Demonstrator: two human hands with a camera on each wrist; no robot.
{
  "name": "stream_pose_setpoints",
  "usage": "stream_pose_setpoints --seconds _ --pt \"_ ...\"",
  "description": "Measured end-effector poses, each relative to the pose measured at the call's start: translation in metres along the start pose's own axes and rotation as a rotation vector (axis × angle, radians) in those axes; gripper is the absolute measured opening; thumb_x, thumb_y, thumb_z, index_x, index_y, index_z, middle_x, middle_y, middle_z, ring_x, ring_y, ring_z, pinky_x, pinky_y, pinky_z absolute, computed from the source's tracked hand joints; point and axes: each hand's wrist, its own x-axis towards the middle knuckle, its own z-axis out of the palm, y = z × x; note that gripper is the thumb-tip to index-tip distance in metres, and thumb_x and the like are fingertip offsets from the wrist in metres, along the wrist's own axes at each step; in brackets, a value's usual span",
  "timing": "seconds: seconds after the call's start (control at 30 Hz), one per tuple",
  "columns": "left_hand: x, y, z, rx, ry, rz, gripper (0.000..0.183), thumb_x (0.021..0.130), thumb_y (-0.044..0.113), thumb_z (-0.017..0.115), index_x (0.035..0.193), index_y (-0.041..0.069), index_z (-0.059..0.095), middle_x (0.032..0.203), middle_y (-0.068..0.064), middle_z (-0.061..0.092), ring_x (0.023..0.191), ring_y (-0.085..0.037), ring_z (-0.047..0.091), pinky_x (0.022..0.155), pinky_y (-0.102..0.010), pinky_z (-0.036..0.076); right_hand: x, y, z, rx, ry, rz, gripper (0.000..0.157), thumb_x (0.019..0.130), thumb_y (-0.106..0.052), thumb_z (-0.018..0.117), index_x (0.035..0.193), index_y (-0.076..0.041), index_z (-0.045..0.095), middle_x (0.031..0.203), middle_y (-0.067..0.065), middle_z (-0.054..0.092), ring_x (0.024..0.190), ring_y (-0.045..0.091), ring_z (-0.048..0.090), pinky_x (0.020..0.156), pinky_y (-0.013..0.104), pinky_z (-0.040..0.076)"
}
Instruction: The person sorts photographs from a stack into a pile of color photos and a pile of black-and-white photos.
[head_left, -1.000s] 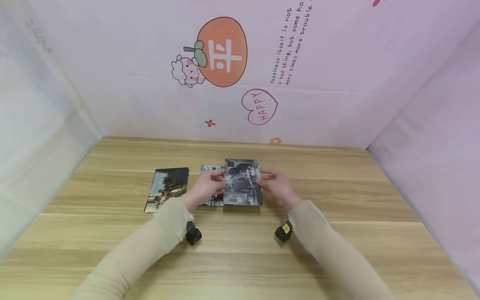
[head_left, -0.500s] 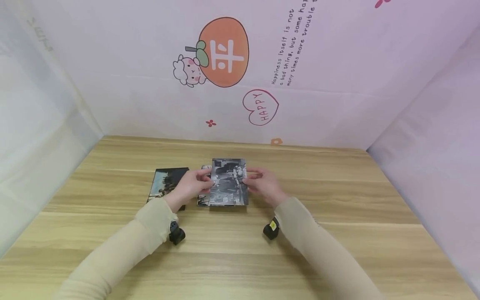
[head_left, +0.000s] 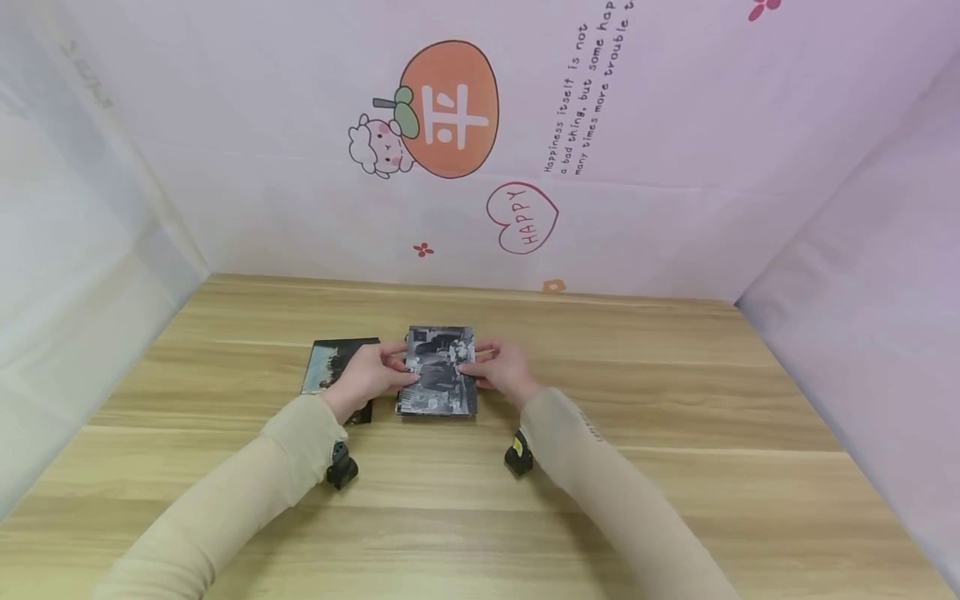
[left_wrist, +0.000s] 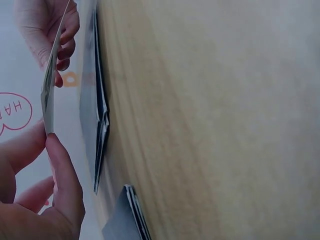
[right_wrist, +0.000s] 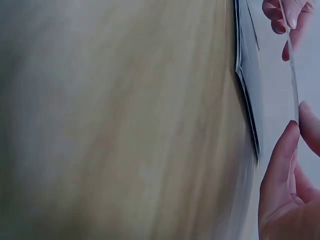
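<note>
A black-and-white picture card [head_left: 437,372] is held by its two side edges between both hands. My left hand [head_left: 367,375] pinches the left edge with thumb and fingers, and my right hand [head_left: 504,369] pinches the right edge. Seen edge-on in the left wrist view, the thin card [left_wrist: 49,95] hangs above a small stack of cards [left_wrist: 101,115] on the table. The right wrist view likewise has this stack [right_wrist: 245,80] lower than the held card. From the head, the held card covers nearly all of that stack.
A second stack of cards [head_left: 322,364], its top one a colour picture, lies on the wood-grain table [head_left: 450,517] at the left, partly behind my left hand. Beyond the table's back edge rises a pale printed cloth [head_left: 637,225], with cloth at both sides.
Both hands have carried the black-and-white card leftward, and it now sits over the middle stack, which showed beside it before. My left hand now overlaps the colour picture more.
</note>
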Motion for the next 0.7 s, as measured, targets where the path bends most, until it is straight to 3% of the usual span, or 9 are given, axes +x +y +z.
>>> stream_pose_setpoints --seconds 0.7 --pt "0.010 -0.003 0.004 0.164 0.021 -0.002 0.066 0.083 0.008 0.072 0.140 -0.001 0.042 0.095 -0.013 0.057 0.077 -0.016 0.062 0.072 -0.028 0.057 0.011 0.001 0.008 -0.222 0.034 -0.060 0.043 0.072 -0.006 0.081 0.108 0.006 0.059 0.095 0.017 0.068 0.068 0.014 0.060 0.058 0.025 0.057"
